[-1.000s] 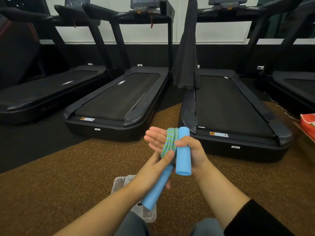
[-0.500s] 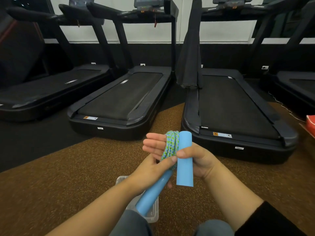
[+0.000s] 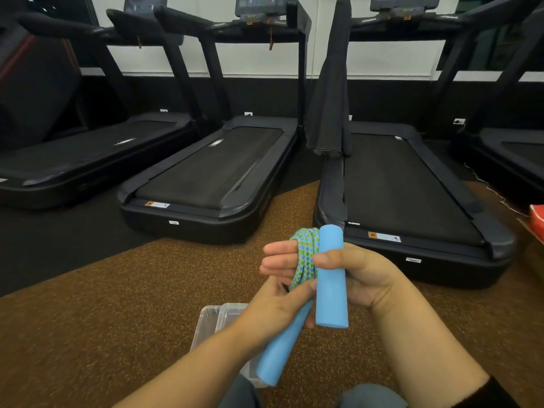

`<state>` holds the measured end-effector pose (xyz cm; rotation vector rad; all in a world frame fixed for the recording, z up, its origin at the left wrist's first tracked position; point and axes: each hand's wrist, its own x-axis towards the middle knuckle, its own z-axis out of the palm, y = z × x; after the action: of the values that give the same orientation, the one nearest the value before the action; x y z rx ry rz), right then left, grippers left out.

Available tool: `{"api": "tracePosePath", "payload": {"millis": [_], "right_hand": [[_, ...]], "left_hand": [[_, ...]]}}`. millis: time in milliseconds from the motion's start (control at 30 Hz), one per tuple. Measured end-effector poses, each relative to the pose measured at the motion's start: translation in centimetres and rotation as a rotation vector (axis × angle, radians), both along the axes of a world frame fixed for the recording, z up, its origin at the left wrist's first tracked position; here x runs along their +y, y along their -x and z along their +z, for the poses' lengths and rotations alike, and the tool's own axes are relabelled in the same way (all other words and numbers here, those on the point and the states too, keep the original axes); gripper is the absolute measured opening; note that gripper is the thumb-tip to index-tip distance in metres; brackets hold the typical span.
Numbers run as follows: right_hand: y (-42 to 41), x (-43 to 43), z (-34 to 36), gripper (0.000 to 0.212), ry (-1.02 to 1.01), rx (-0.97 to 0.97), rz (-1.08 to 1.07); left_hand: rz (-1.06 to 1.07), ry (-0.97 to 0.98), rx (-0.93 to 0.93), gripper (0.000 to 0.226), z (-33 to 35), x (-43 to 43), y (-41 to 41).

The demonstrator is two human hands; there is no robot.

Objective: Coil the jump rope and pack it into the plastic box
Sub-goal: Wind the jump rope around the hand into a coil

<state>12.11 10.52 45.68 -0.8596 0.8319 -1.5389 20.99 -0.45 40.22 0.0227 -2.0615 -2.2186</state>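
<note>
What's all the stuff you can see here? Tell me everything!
treadmills: four, black, in a row ahead
cloth: one, dark grey, hanging from a treadmill rail
red thing: one, at the right edge, too cut off to name
floor mat: one, speckled brown, under everything nearby
plastic box: one, clear, on the mat under the left forearm
jump rope cord: one, green and blue, coiled round the right hand's fingers
upright handle: one, light blue, in the right hand
slanted handle: one, light blue, in the left hand
left hand: grips the slanted handle
right hand: thumb holds the upright handle
</note>
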Motion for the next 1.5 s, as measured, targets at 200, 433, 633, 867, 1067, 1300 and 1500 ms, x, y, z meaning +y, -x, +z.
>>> {"api": "tracePosePath", "payload": {"millis": [200,433,633,867,1067,1300,1500], "right_hand": [[-1.0,0.9,0.3,0.034,-0.058,0.077,-0.157],[-0.1,0.7,-0.6,0.036,-0.021,0.12,-0.097],[0.4,0.2,-0.8,0.044,-0.026,0.093,-0.134],[0.1,0.1,-1.0,0.045,-0.049,0.058,-0.366],[-0.8,-0.9,0.2,0.037,-0.23,-0.077,-0.594],[-1.0,-0.9,0.5,0.015,-0.307,0.178,-0.803],[-0.8,-1.1,-1.4,0.009,-0.281,0.286,-0.991]], "left_hand": [[-0.115,-0.112,0.03,0.028,0.8,0.0,0.4],[-0.388,-0.467,-0.01,0.059,0.5,-1.7,0.1],[-0.322,-0.45,-0.049,0.082,0.5,-2.0,1.1],[-0.02,-0.17,-0.077,0.039,2.0,-1.9,1.7],[0.063,0.046,-0.089,0.062,1.5,-2.4,2.4],[0.185,0.076,-0.047,0.045,2.1,-2.4,2.4],[0.207,0.246,0.017,0.03,2.1,-2.4,2.3]]}}
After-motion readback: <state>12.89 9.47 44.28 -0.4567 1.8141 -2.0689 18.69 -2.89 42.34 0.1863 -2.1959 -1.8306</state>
